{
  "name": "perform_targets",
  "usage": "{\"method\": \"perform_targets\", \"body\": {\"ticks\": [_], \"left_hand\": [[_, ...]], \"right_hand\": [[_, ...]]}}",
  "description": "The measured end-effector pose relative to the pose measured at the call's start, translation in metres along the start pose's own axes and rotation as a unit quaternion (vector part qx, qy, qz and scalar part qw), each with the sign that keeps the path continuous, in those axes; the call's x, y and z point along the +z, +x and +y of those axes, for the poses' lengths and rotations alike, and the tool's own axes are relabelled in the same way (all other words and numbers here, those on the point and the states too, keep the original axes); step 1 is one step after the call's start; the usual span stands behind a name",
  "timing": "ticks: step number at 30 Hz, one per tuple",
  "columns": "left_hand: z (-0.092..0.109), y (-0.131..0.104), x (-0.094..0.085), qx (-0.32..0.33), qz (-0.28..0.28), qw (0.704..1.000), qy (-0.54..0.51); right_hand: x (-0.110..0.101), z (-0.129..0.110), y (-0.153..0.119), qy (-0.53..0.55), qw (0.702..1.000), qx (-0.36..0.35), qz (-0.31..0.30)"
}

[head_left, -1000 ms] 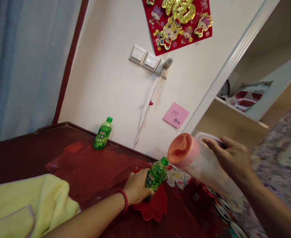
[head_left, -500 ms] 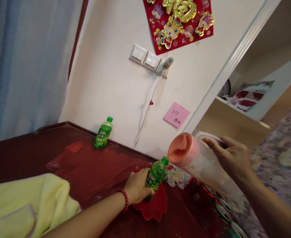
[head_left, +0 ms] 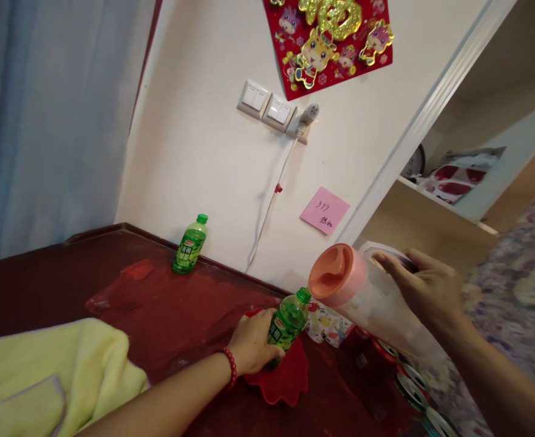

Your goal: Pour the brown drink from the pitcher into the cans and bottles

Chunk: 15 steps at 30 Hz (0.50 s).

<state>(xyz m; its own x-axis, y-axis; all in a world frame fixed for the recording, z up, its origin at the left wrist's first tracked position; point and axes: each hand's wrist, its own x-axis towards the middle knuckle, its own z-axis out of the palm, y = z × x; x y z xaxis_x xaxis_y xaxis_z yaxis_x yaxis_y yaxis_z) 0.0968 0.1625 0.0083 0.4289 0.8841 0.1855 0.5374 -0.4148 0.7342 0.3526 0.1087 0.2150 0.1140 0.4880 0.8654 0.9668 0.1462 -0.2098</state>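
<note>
My left hand [head_left: 254, 346], with a red bead bracelet on its wrist, is wrapped round a green drink bottle [head_left: 289, 323] with its cap on. That bottle leans over a red scalloped dish [head_left: 282, 382]; whether its base touches the dish is hidden. In my right hand [head_left: 424, 288] is the handle of a clear pitcher [head_left: 381, 303] with an orange-pink lid [head_left: 333, 273]. The pitcher is tilted, its lid close beside the bottle's green cap. I cannot tell whether the two touch, and no stream of liquid shows.
A second green bottle [head_left: 189, 244] stands by the wall. A yellow towel [head_left: 67, 364] lies at the front left. Patterned paper cups [head_left: 326, 325] and several cans [head_left: 410, 388] stand at the right. A white cord [head_left: 267, 212] hangs down the wall from a socket.
</note>
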Motion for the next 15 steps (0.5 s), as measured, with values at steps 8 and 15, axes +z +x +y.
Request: {"method": "perform_targets", "body": {"ticks": [8, 15], "left_hand": [[-0.0007, 0.0007, 0.0003, 0.006, 0.001, 1.000, -0.001], [-0.0034, 0.0006, 0.0011, 0.010, 0.009, 1.000, -0.004]], "right_hand": [[-0.0006, 0.0000, -0.0003, 0.009, 1.000, 0.016, -0.010], [0.0007, -0.0005, -0.0077, 0.009, 0.999, 0.031, -0.003]]}}
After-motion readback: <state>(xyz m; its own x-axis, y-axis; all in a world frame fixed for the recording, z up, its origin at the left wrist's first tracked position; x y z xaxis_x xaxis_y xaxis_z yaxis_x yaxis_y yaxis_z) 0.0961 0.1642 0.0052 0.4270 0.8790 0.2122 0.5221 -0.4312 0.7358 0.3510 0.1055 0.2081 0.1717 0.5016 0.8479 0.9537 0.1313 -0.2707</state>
